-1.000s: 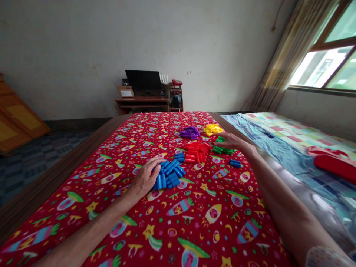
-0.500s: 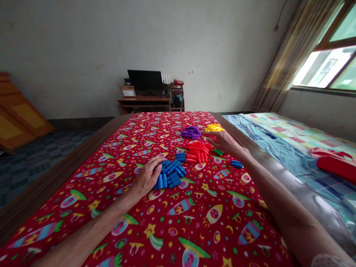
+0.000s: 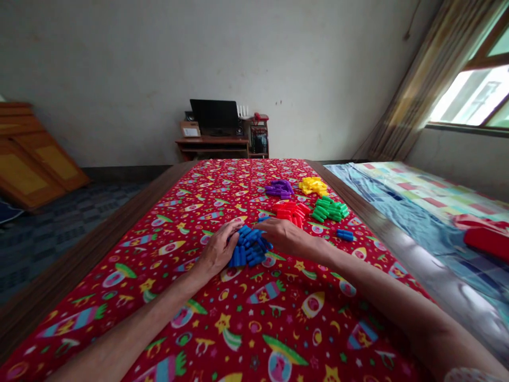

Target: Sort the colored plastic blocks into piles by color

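Note:
A heap of blue plastic building blocks point(image 3: 248, 246) lies loosely piled on the red cartoon-print cloth point(image 3: 274, 318). My left hand point(image 3: 220, 245) rests against the heap's left side, its thumb apart from curved fingers that reach around the far edge. At the heap's right edge is my right hand point(image 3: 284, 234), palm down, with its fingertips pointing at the blocks and partly hidden. Just beyond it, a red block pile point(image 3: 292, 211) is partly covered by the hand. Whether the right fingers hold a block cannot be made out.
Green blocks point(image 3: 330, 209), yellow blocks point(image 3: 313, 185) and purple blocks point(image 3: 279, 188) form separate piles farther back. A lone blue block point(image 3: 345, 235) lies to the right. Beyond the table stand a desk with a monitor point(image 3: 214, 115) and, at right, a bed point(image 3: 429, 212).
My right hand has moved left and nearer, from beside the yellow pile to the blue heap, uncovering the green blocks. My left hand stays at the heap. The view has shifted slightly.

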